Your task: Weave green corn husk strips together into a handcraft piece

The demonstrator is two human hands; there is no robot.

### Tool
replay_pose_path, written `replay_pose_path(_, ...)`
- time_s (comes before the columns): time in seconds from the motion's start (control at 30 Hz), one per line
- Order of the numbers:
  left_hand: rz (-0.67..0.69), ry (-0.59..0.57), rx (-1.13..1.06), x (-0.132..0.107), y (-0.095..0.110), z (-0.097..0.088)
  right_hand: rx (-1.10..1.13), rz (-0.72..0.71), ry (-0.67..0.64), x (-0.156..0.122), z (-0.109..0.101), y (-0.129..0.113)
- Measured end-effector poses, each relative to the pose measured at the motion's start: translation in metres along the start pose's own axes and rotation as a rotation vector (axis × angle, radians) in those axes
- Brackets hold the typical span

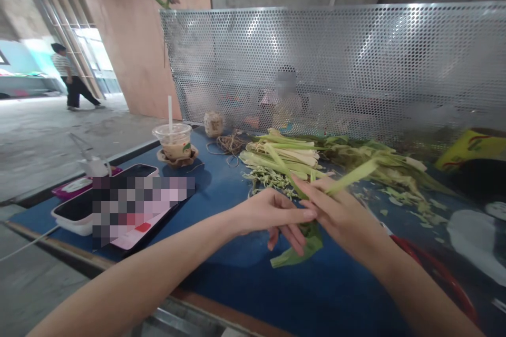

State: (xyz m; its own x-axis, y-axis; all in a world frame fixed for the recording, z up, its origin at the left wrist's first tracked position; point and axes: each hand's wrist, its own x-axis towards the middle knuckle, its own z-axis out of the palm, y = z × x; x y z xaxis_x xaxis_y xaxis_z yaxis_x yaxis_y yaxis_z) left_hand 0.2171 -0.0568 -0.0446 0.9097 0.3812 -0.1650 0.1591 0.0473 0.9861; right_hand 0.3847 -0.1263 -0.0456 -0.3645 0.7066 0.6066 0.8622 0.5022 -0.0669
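Observation:
My right hand (336,213) is closed on pale green leaf strips (358,175) that look like fresh corn husk. One strip sticks out up to the right and another up to the left. My left hand (282,218) meets it from the left, its thumb tip against the right fingers. A broader piece of green leaf (298,255) hangs below the left fingers, which seem to pinch the same bundle; the exact grip is partly hidden. Behind the hands lies a pile of cut pale green strips (284,152), with small leafy scraps (272,179) in front.
Red-handled scissors (438,274) lie right, partly behind my right forearm. Loose husks (375,160) stretch farther back. Left are a drink cup (174,142), twine (231,143), a phone (146,216) and a white-edged case (75,221). A perforated metal screen (316,63) borders the blue table (221,268).

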Motion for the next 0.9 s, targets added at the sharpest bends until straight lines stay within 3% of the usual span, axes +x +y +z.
replay_pose_path(0.1, 0.000, 0.024, -0.086, 0.002, -0.001, 0.002, 0.019, -0.075, 0.003, -0.002, 0.001, -0.003)
replay_pose_path(0.33, 0.040, 0.073, -0.095, 0.003, -0.001, 0.005, 0.120, 0.075, 0.091, -0.005, 0.003, -0.005)
replay_pose_path(0.47, 0.055, 0.119, -0.076, 0.004, -0.003, 0.003, 0.087, 0.104, 0.205, -0.006, -0.005, -0.005)
replay_pose_path(0.57, 0.054, 0.155, -0.007, 0.004, -0.004, 0.004, 0.013, 0.030, 0.269, -0.005, -0.017, -0.008)
replay_pose_path(0.73, 0.080, 0.242, 0.076, 0.003, -0.005, 0.005, 0.026, -0.135, 0.214, -0.008, -0.028, -0.011)
replay_pose_path(0.9, 0.108, 0.239, 0.026, 0.005, -0.005, 0.003, -0.179, -0.223, 0.072, -0.010, -0.026, -0.002)
